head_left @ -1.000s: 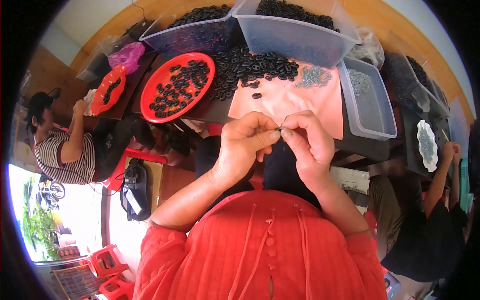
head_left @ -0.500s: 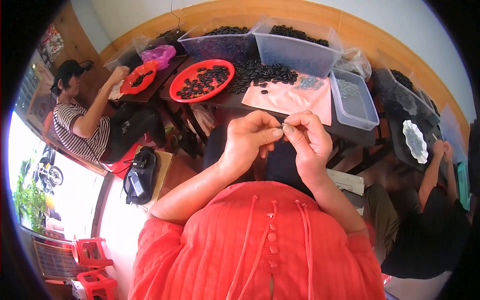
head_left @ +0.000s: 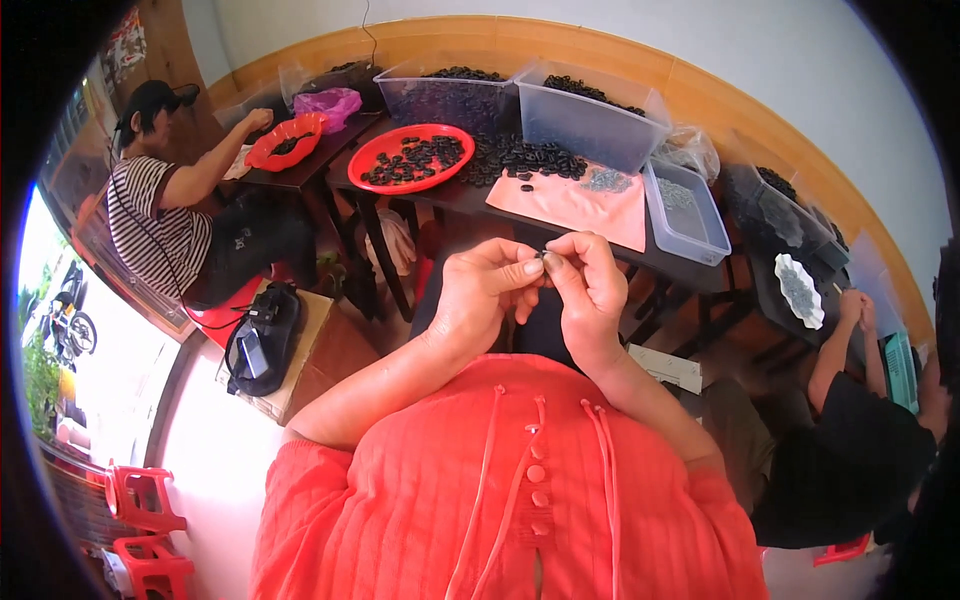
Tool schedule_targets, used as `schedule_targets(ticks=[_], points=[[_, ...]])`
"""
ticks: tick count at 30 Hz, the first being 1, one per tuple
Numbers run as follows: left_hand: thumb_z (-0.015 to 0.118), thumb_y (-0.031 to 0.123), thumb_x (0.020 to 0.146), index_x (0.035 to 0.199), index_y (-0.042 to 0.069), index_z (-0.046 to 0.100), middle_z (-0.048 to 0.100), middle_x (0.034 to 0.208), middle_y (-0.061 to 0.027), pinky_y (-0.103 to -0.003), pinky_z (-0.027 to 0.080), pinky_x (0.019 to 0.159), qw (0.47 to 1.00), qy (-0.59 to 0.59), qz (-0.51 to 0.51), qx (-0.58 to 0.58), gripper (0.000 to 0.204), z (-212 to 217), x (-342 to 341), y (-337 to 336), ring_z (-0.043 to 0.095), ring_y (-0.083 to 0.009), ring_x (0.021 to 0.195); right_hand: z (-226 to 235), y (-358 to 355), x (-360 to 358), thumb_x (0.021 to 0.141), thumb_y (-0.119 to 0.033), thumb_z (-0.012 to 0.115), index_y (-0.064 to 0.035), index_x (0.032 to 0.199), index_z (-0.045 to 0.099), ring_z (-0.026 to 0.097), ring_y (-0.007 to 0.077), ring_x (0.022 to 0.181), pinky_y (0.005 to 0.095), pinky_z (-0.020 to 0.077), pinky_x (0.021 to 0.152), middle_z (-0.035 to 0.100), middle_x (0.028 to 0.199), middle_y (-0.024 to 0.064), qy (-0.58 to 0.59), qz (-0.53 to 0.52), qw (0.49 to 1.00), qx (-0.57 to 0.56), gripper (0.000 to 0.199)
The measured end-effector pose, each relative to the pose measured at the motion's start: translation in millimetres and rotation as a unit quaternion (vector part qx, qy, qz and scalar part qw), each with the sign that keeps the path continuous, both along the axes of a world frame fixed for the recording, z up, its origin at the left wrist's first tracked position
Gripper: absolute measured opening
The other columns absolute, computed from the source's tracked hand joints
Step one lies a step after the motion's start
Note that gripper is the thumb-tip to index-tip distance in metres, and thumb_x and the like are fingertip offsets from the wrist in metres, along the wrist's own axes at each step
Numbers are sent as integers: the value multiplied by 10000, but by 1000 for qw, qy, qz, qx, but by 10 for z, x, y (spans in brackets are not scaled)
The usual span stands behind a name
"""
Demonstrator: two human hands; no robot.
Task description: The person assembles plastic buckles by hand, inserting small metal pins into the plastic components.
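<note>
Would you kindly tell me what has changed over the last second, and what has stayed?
The co-worker's hand on the left has moved up from beside the red wavy-edged bowl to its upper edge. The view has shifted, showing more wall. The person's left hand and right hand stay together, pinching a small dark piece; no letting go is visible. The round red tray and pink cloth stay put.

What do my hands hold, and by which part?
Your left hand and right hand pinch a small dark piece; which part they grip cannot be told.

The red ribbed top [head_left: 420,480] bears buttons [head_left: 537,473] and long cords [head_left: 609,480].
</note>
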State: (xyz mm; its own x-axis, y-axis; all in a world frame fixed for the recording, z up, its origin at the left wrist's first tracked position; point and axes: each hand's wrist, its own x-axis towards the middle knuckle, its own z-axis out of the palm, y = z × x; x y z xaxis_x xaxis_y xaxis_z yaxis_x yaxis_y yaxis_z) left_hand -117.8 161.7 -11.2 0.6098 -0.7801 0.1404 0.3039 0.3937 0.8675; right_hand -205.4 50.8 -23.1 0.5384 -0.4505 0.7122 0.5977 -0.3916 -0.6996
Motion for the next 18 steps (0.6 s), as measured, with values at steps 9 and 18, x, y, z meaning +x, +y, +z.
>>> schedule_targets(ticks=[9, 18], points=[[642, 87, 904, 926, -38, 609, 633, 790, -86, -224, 441, 467, 997, -56, 61, 6, 131, 8, -135, 147, 584, -121, 604, 38, 114, -26, 899, 39, 575, 5, 950, 545, 574, 98, 671, 246, 476, 616, 584, 793, 45, -1, -54, 996, -67, 68], [575, 64, 944, 978, -17, 575, 613, 803, -70, -228, 443, 477, 997, -56, 41, 21, 88, -88, 86, -232, 582, -125, 620, -42, -232, 209, 913, 43, 561, -1, 944, 530, 558, 69, 621, 221, 465, 577, 574, 751, 31, 21, 5, 999, 34, 62]])
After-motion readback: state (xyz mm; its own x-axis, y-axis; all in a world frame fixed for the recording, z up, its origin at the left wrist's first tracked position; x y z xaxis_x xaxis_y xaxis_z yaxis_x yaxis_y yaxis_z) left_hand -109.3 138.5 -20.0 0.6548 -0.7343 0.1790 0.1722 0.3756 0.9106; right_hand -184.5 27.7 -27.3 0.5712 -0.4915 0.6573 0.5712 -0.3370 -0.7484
